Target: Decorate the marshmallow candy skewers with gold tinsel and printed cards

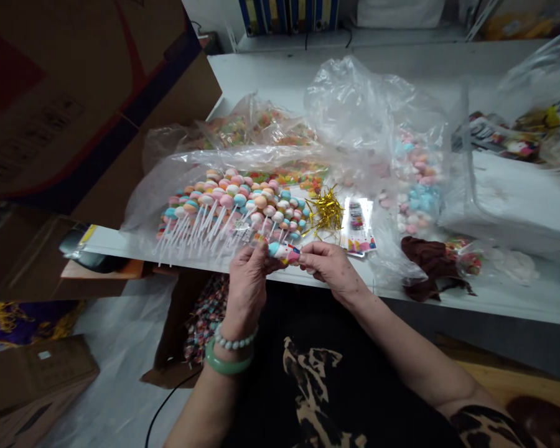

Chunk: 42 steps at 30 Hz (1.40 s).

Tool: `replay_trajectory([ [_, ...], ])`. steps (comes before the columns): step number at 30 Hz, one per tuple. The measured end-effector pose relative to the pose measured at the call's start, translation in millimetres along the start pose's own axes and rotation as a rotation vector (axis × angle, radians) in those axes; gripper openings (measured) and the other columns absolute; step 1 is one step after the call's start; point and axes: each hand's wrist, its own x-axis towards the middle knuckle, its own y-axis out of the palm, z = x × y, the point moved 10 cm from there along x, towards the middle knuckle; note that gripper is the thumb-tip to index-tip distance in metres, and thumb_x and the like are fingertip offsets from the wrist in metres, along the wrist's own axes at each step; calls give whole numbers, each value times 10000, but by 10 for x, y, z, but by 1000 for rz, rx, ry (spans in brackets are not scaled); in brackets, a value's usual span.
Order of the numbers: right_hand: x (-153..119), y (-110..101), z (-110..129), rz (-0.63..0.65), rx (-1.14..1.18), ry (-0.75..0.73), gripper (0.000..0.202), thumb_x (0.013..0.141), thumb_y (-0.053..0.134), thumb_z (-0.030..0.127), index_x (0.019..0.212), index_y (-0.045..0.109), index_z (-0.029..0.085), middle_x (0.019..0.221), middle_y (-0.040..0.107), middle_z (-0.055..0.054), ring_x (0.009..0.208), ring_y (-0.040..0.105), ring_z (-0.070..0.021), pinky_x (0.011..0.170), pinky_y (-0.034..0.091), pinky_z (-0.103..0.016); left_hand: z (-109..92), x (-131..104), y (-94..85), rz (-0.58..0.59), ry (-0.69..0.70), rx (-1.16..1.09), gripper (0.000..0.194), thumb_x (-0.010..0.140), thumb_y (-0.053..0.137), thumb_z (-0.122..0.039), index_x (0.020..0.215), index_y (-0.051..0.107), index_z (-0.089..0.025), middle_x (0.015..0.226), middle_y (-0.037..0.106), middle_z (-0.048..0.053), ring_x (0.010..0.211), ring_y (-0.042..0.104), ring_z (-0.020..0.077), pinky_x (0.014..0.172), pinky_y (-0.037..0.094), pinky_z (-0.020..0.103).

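My left hand (251, 264) pinches one end of a small printed candy bag (289, 252), with something pale blue and white showing at that end. The other end is held between the fingertips of my right hand (329, 264). Just beyond my hands lies a heap of pastel marshmallow lollipops (233, 196) on white sticks. Gold twist ties (326, 208) form a loose pile right of the lollipops. Beside them is a stack of flat printed bags (358, 224). My fingers hide part of the bag I hold.
Clear plastic bags with gummy candies (261, 127) and loose marshmallows (420, 180) lie across the white table (518, 274). A brown cloth (424, 264) rests at the right. A large cardboard box (135, 124) looms at left; an open carton (168, 336) of wrapped sweets stands below the table edge.
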Motion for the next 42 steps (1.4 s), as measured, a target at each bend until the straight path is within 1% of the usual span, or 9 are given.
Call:
replay_trajectory([
  [4,-12,-55,105,-63,-169,-181,233,685,699,397,654,609,185,553,491,49,517,397,-87,496,313,-223,184,-15,156,132,-114,-38,378,610,838,-441,735,701,-111,678,721,60,631,685,164,707,579,313],
  [10,-296,-73,404,-397,-815,-630,89,839,555,241,778,612,211,700,620,1,635,539,-137,618,391,-249,389,-84,250,124,-164,-83,269,633,845,-317,740,705,-113,712,717,36,647,661,117,711,548,248],
  [15,-465,205,485,-236,-1102,-839,153,947,507,280,914,634,201,908,680,-47,801,633,-149,674,426,-235,423,-71,239,104,-229,-212,253,634,843,-297,737,693,-120,693,700,12,614,632,90,633,524,203],
  [20,-603,244,546,-342,-1331,-954,157,930,528,230,1025,644,185,998,691,-71,801,635,-157,665,405,-254,369,-39,209,113,-226,-236,247,668,822,-320,735,694,-120,693,703,20,637,652,107,681,548,234],
  [23,-572,193,534,-377,-1302,-948,149,925,519,239,902,657,189,869,682,-48,717,611,-142,634,378,-257,377,-54,237,128,-235,-218,250,658,830,-321,740,703,-121,702,712,25,653,661,117,705,556,252],
  [29,-299,-40,455,-349,-1088,-708,189,889,515,196,760,652,217,757,661,-18,726,600,-145,642,371,-249,408,-59,249,142,-191,-103,257,659,829,-314,776,731,-107,744,734,62,696,684,153,780,557,305],
  [32,-271,-3,476,-330,-1100,-716,211,896,497,201,749,649,209,760,654,-30,716,585,-149,639,370,-253,443,-64,298,165,-192,-86,234,655,830,-276,780,735,-103,760,735,62,713,680,148,793,547,294],
  [37,-302,178,503,-188,-1175,-795,228,951,470,272,875,669,192,865,648,-62,757,594,-148,647,390,-242,415,-76,406,218,-216,-178,154,709,796,-253,770,719,-134,752,714,9,684,641,80,720,517,199],
  [42,-361,45,498,-122,-954,-792,171,916,545,242,1043,653,204,1015,664,-77,931,621,-187,777,456,-274,308,-9,283,147,-196,-177,231,702,795,-356,753,700,-151,726,712,15,714,678,139,769,550,292],
])
